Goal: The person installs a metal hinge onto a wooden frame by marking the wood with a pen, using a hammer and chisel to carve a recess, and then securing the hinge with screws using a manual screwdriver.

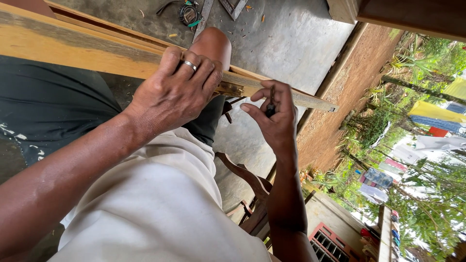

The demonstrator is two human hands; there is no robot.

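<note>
A long wooden plank (58,46) lies across my lap and runs from the left edge to the right, ending near the concrete edge. My left hand (172,94), with a ring on one finger, presses down on the plank beside a brass hinge (230,89) fixed to its edge. My right hand (274,116) is just right of the hinge and pinches a small dark tool (271,104), thin like a screwdriver or drill bit, held upright against the plank. My bare knee (212,44) shows behind the plank.
A wooden chair (247,187) is under me. A tape measure (188,13) and metal pieces lie on the concrete floor (291,43) at the top. Bare earth, plants and hanging laundry (437,116) fill the right side.
</note>
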